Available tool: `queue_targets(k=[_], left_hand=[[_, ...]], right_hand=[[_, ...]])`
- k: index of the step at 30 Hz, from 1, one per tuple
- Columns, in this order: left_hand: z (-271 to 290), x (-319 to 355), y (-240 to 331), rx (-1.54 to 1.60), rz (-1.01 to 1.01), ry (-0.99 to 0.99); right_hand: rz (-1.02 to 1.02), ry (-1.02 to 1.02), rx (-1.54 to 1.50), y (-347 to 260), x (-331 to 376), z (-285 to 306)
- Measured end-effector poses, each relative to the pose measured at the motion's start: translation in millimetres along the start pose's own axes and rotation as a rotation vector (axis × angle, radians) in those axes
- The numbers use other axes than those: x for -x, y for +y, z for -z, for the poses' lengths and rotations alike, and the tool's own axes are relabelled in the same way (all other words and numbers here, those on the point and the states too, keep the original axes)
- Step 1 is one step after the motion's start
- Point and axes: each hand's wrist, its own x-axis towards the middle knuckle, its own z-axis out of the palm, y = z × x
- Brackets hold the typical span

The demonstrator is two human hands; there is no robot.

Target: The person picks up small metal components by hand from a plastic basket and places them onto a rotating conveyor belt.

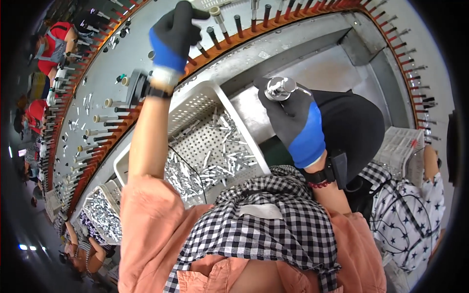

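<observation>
Upper centre, left hand (177, 30) in black-blue glove reaches fingers closed, prob. pinching a pin (218, 17) on the orange conveyor rail (273, 27), while centre-right the right hand (288, 115) grips a shiny metal part (279, 88) above the white basket (215, 93); seating step, next needs careful alignment.

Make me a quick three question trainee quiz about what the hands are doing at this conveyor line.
1. True or false: the right hand holds a shiny round metal part.
2. Which hand reaches up to the black-tipped pins on the orange conveyor rail?
3. The white perforated plastic basket holds: A) small silver metal pieces, B) red caps, C) nothing?

Key: 1 true. 2 the left hand. 3 A, small silver metal pieces.
</observation>
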Motion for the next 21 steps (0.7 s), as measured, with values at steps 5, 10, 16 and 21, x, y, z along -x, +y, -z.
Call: queue_targets(k=[5,10,16,21], left_hand=[[28.4,97.5,27.8,-0.273,0.201,-0.532],[-0.7,164.3,35.6,-0.055,-0.192,-0.512],[-26.0,188.5,31.4,-0.150,-0.272,-0.111],[-20.0,205.3,26.8,-0.080,-0.242,0.058]], right_hand=[[0.092,0.010,-0.055,-8.3,4.7,-10.2],[0.239,-0.090,0.105,-4.3,12.8,-18.7],[0.408,-0.253,0.219,-17.8,5.8,-27.4],[0.447,-0.332,0.188,-24.8,8.5,-35.0]])
